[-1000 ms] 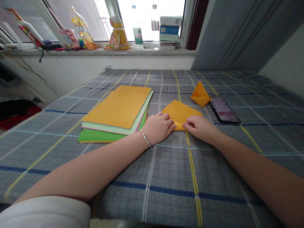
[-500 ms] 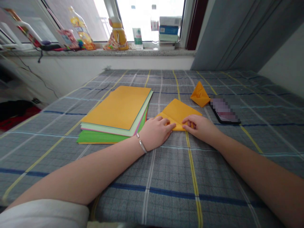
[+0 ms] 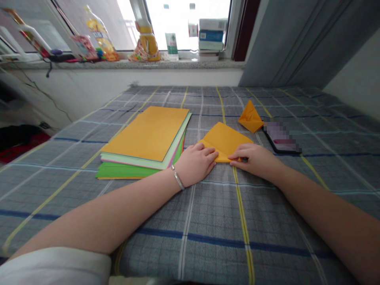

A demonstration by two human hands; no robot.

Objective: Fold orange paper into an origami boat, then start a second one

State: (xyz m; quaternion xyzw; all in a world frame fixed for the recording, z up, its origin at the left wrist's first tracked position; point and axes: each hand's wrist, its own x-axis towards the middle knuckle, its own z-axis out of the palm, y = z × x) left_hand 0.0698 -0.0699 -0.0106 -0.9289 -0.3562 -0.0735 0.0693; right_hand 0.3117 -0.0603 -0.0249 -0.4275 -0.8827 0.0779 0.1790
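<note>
A folded sheet of orange paper [image 3: 224, 136] lies on the plaid cloth, its peak pointing away from me and a folded strip along the near edge. My left hand [image 3: 198, 160], with a silver bangle at the wrist, rests on the left part of the paper, fingers laid flat and pressing it down. At the right end of the near edge, my right hand [image 3: 251, 158] pinches the paper between thumb and fingers. Both hands partly cover the strip. Beyond my right hand stands a small folded orange paper piece [image 3: 251, 118] with a pointed top.
To the left lies a stack of coloured paper [image 3: 148, 134], orange on top, with white and green sheets below. A phone [image 3: 282, 138] lies on the right. Bottles, a tube [image 3: 171, 43] and a pile of boxes [image 3: 211, 37] line the windowsill [image 3: 184, 66].
My right hand has shifted slightly, its fingers now closer together at the paper's near edge. My left fingers have moved a little on the strip. The paper lies almost where it was.
</note>
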